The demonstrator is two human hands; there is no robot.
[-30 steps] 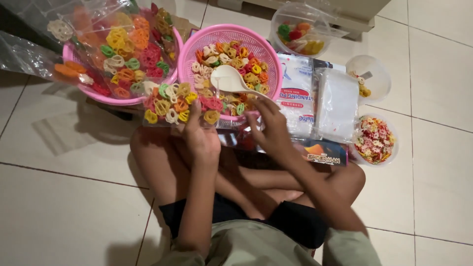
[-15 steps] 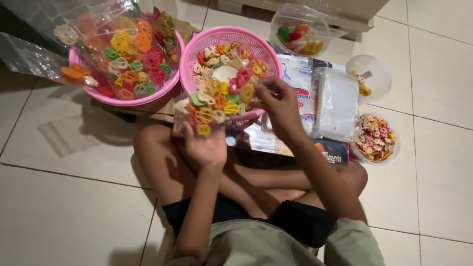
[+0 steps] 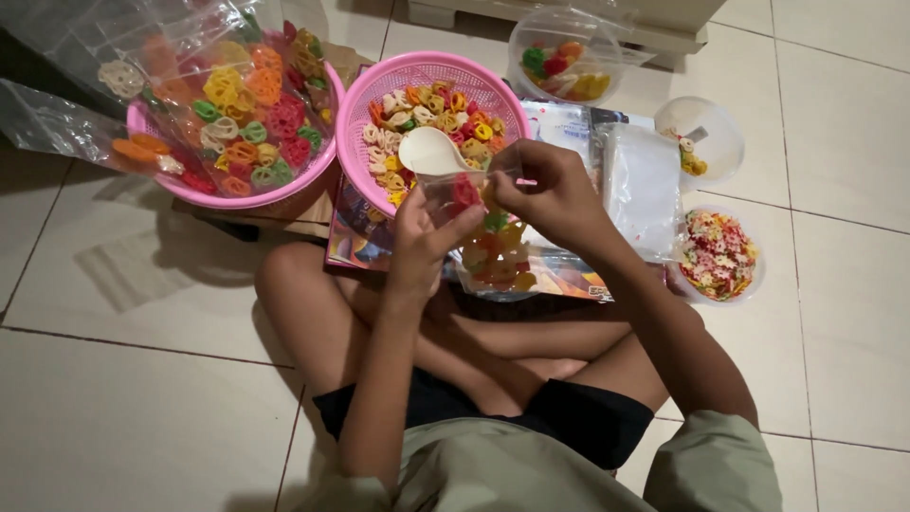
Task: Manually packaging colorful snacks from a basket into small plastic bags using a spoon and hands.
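Both hands pinch the top of a small clear plastic pouch of coloured ring crackers [image 3: 493,251] — left hand [image 3: 422,232], right hand [image 3: 550,190] — just below the pink plastic basket [image 3: 365,104]. Sealing seems underway; pressing along the strip looks due.

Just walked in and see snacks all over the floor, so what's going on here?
A person sits cross-legged on the tiled floor. Both hands, left hand and right hand, pinch the top of a small clear bag of colourful ring-shaped crackers, held upright over the lap. A pink basket with loose crackers and a white spoon sits just beyond; another pink basket holds filled bags.
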